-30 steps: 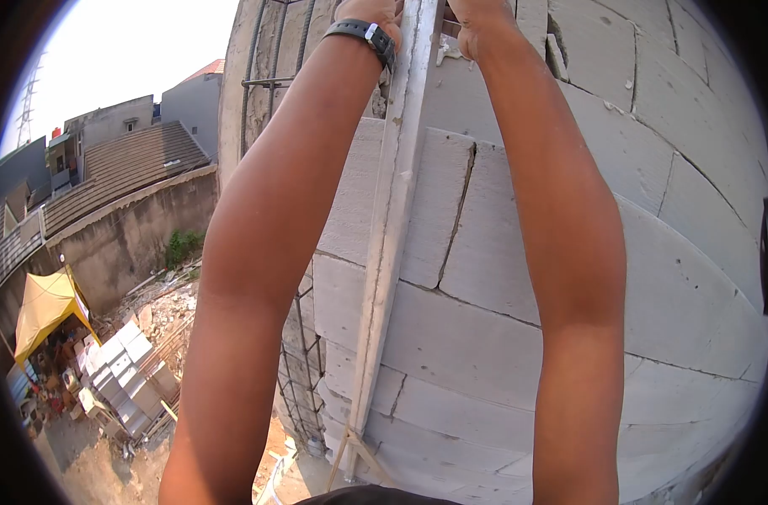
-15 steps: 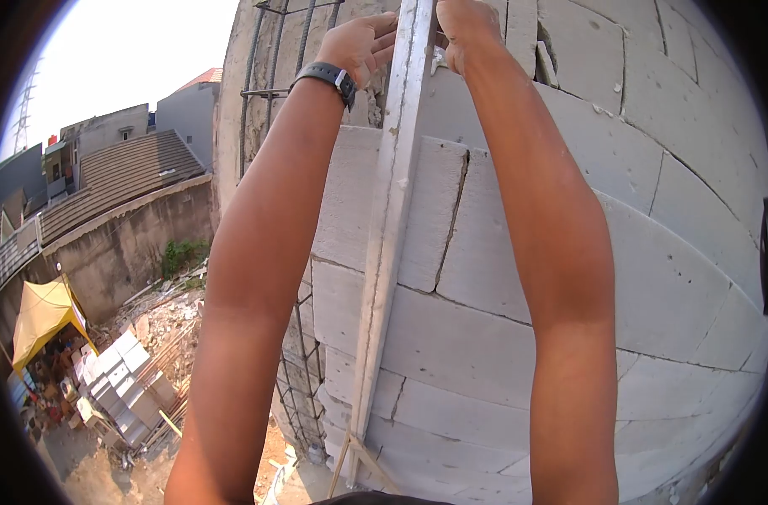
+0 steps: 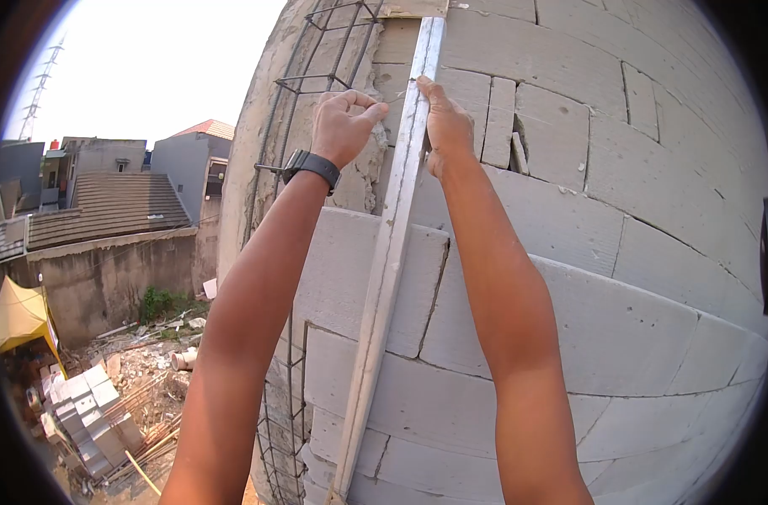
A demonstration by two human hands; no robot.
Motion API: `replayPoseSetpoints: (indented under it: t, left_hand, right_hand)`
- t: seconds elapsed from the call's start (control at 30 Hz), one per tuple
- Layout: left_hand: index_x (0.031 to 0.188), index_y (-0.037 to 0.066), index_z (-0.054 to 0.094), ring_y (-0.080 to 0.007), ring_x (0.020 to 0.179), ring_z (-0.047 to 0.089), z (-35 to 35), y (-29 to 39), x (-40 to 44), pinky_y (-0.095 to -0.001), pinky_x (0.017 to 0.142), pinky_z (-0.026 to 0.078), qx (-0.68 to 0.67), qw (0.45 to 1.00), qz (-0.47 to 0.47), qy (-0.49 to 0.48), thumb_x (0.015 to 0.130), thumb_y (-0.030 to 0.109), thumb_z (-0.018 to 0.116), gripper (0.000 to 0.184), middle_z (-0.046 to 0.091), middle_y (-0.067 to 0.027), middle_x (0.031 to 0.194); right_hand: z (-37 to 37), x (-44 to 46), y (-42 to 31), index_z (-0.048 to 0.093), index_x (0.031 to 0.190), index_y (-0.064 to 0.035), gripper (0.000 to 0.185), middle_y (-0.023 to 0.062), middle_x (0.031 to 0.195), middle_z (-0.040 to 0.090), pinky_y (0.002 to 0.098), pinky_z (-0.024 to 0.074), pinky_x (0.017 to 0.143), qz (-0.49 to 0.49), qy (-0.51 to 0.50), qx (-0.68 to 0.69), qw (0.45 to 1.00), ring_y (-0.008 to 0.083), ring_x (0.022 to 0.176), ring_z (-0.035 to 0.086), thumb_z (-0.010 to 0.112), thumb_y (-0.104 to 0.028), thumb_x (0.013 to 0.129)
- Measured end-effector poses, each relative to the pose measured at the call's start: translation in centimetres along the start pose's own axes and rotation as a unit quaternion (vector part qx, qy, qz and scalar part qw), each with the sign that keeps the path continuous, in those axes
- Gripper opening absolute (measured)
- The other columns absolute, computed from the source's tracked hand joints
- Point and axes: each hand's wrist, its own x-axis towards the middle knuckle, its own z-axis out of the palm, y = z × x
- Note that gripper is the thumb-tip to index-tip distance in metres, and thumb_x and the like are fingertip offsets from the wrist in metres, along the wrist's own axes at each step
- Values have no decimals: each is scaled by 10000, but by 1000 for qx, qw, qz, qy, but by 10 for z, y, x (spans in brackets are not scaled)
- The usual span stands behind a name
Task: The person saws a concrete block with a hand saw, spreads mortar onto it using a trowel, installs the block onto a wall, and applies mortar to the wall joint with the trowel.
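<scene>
A long pale metal bar [image 3: 391,227] runs upright, slightly tilted, in front of the block wall [image 3: 527,353]. My right hand [image 3: 448,130] grips the bar's right edge near its upper end, a fingertip lying on its front face. To the left of the bar, my left hand [image 3: 342,128] is raised with thumb and index finger pinched together, clear of the bar; whatever is between the fingertips is too small to tell. A black watch [image 3: 313,168] is on the left wrist.
Steel rebar [image 3: 296,84] stands along the concrete column left of the wall. A gap with a loose sliver [image 3: 519,153] shows between blocks at the right. Far below at the left are stacked blocks [image 3: 85,412], rubble and a yellow canopy [image 3: 18,316].
The view has tilted up, showing the bar's top end. My left hand has moved away from the bar, opening and then closing into a pinch. My right hand remains at the bar.
</scene>
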Motion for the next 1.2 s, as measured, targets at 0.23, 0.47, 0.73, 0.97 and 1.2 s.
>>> replayPoseSetpoints:
  t: [0.23, 0.47, 0.73, 0.97, 1.2]
  left_hand:
    - [855, 20, 712, -111, 739, 585, -7, 19, -3, -254, 690, 473, -273, 947, -158, -68, 840, 292, 779, 280, 653, -44, 839]
    - [840, 44, 708, -132, 651, 596, -27, 47, 15, -300, 687, 466, -41, 996, -69, -41, 830, 289, 776, 254, 660, -23, 731]
    - [904, 143, 704, -241, 1008, 598, -23, 57, 34, -436, 967, 395, 284, 901, 298, 139, 852, 239, 702, 109, 659, -12, 954]
    - [1074, 22, 687, -260, 946, 665, -36, 80, -22, -333, 828, 508, 14, 984, -71, -162, 908, 227, 667, 265, 697, -116, 1055]
    - [1267, -109, 575, -267, 1035, 683, 5, 56, -13, -337, 887, 515, -266, 960, -52, -71, 946, 282, 645, 511, 689, -230, 1128]
  right_hand:
    - [-1, 4, 4, 661, 1023, 36, 446, 78, 893, 629, 336, 491, 689, -17, -11, 21, 1000, 164, 758, 597, 738, -359, 829]
    - [-4, 5, 4, 675, 997, -59, 325, 0, 779, 610, 287, 484, 550, 0, -22, 26, 999, 116, 622, 576, 712, -362, 884]
    - [-2, 5, 5, 656, 984, -72, 301, 12, 765, 603, 313, 505, 566, 16, -41, 74, 996, 141, 627, 593, 721, -349, 888]
    - [-5, 14, 14, 645, 1128, 11, 413, 88, 970, 640, 381, 539, 721, 18, -48, 113, 992, 193, 817, 636, 710, -318, 887]
    - [-5, 13, 14, 640, 1132, 24, 419, 112, 1021, 641, 380, 535, 748, 9, -62, 120, 991, 208, 885, 646, 697, -319, 897]
